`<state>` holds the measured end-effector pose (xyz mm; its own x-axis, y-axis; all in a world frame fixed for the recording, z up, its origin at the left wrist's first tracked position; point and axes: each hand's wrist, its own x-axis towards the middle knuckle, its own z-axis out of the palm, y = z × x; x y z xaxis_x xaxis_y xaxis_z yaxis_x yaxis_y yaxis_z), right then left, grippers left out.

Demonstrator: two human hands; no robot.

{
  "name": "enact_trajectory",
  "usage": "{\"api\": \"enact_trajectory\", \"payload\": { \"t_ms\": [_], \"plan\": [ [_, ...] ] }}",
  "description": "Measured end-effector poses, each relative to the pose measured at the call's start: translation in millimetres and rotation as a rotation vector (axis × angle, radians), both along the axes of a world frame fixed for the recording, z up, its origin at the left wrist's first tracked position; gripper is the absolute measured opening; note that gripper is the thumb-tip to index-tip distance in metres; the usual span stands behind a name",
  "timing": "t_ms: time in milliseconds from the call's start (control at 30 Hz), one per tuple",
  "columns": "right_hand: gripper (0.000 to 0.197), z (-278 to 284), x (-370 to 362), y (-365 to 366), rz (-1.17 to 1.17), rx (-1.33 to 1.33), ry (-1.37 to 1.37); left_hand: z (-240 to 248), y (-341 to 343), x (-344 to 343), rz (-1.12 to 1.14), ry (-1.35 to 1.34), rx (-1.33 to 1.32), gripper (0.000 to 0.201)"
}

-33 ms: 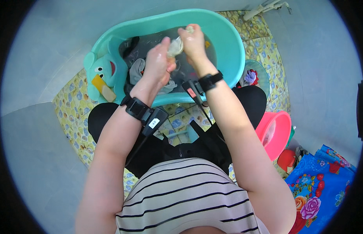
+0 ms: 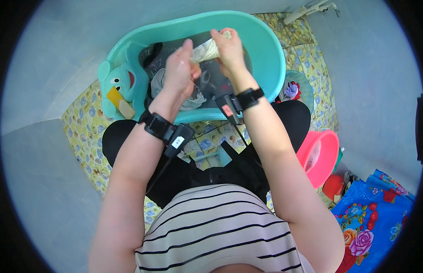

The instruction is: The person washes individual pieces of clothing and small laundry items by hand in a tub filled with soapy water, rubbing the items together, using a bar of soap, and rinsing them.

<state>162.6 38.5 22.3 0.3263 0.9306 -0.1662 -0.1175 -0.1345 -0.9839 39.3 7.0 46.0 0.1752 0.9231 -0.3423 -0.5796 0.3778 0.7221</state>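
Over the turquoise baby tub [image 2: 269, 57], an off-white wet piece of cloth [image 2: 206, 51] is stretched between my two hands, twisted and bunched. My left hand [image 2: 180, 68] is closed around its left end. My right hand [image 2: 229, 51] grips the other end, with a bit of the cloth poking out above the fingers. Whether it is a sock or another small garment I cannot tell. Below my hands, greyish water [image 2: 218, 84] fills the tub. A pale grey-white garment [image 2: 193, 101] lies in it near the close side, and a dark item [image 2: 152, 53] at the far left.
A yellow-and-cream soap bar or brush [image 2: 120, 103] rests on the tub's cartoon-faced end [image 2: 117, 78]. At right stand a clear basin [image 2: 307, 91] with a purple-and-red item and a pink basin [image 2: 327, 157]. Blue flowered fabric [image 2: 375, 218] lies lower right. A pipe [image 2: 307, 11] runs along the far wall.
My hands have moved slightly apart, the right one a little to the right, and more of the cloth shows between them. Both still hold it.
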Motion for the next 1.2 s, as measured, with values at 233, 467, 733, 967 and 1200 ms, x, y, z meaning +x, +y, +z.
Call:
{"api": "enact_trajectory", "payload": {
  "t_ms": [233, 467, 733, 967, 1200],
  "plan": [
    [0.016, 13.3, 21.1, -22.1, 0.158, 0.225, 0.216, 7.0, 3.6, -12.5, -0.059, -0.141, -0.058, 0.03],
    [0.01, 33.0, -16.3, -51.1, 0.274, 0.456, -0.583, -30.1, 13.3, -21.8, -0.231, -0.303, -0.307, 0.022],
    [0.029, -5.4, -28.5, -14.7, 0.141, 0.123, -1.305, -16.4, -4.7, 4.5, -0.184, -0.14, -0.199, 0.028],
    [0.031, 1.1, -27.5, -11.5, 0.035, -0.001, -0.893, -32.0, -5.9, 3.4, -0.341, -0.27, -0.212, 0.019],
    [0.035, 0.6, -8.7, -6.4, 0.15, -0.051, -0.902, -13.5, -6.8, 22.5, -0.234, -0.245, -0.358, 0.021]
  ]
}}
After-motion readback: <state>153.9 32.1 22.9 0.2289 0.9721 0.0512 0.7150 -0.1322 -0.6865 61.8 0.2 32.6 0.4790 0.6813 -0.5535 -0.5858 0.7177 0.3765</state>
